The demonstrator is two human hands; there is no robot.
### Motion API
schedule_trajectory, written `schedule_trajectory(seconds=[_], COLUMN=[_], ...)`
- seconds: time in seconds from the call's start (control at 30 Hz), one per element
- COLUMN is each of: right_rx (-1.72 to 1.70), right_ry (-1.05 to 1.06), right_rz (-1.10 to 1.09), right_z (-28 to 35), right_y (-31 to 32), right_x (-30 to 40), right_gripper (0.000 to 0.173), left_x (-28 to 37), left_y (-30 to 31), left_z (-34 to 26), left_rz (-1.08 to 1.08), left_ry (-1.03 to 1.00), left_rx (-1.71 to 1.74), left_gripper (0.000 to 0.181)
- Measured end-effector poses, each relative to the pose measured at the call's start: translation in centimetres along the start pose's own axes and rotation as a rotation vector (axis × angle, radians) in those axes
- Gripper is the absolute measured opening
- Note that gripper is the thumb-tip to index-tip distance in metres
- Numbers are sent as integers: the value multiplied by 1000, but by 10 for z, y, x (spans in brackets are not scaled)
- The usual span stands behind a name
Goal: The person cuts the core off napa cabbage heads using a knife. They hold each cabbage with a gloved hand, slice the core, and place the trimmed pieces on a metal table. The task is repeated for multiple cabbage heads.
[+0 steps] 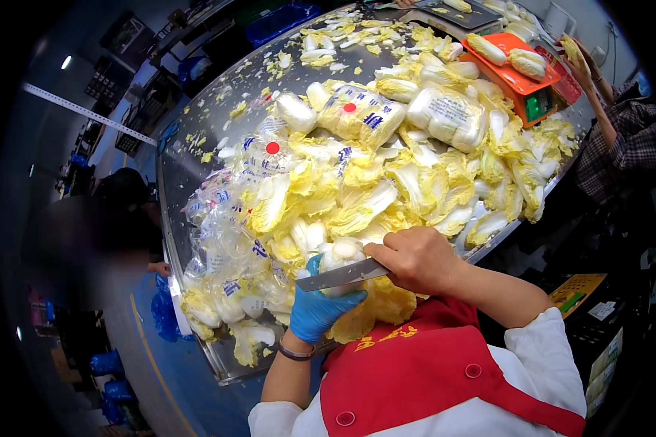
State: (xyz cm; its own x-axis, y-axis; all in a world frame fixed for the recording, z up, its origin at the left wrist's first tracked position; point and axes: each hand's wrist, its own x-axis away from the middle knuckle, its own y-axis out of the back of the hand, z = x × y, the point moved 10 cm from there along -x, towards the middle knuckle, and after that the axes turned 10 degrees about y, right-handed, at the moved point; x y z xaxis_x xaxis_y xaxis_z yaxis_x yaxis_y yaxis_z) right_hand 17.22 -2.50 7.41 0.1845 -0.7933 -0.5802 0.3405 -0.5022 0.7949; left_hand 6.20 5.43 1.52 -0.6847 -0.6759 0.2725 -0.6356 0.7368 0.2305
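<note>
My left hand, in a blue glove, grips a small napa cabbage with its pale root end turned up. Bare and closed around a knife handle, my right hand hides most of that handle. The knife's flat steel blade lies across the near side of the cabbage, its tip over my gloved fingers. I cannot tell whether the edge is in the cabbage. Loose yellow and white cabbage leaves heap up just beyond both hands. Left of them lie crumpled clear plastic bags that bear printing.
Bagged cabbages lie on the steel table. An orange scale holds two cabbages, and a grey scale stands behind it. At the right a person's hand holds a cabbage. Another person is at the left edge.
</note>
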Motion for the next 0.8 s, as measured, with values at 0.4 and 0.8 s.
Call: schedule_trajectory(seconds=[0.4,0.8], right_rx=[-61,-369], right_ry=[-28,-597], right_rz=[-24,-30], right_z=[-4,-94], right_y=[-8,-29], right_x=[8,38], right_gripper=[9,20], left_x=[8,-3], left_y=[-5,7], left_z=[-20,-8], left_rz=[-3,-99], left_ry=[-218,18], left_rx=[-281,33], left_gripper=[58,76])
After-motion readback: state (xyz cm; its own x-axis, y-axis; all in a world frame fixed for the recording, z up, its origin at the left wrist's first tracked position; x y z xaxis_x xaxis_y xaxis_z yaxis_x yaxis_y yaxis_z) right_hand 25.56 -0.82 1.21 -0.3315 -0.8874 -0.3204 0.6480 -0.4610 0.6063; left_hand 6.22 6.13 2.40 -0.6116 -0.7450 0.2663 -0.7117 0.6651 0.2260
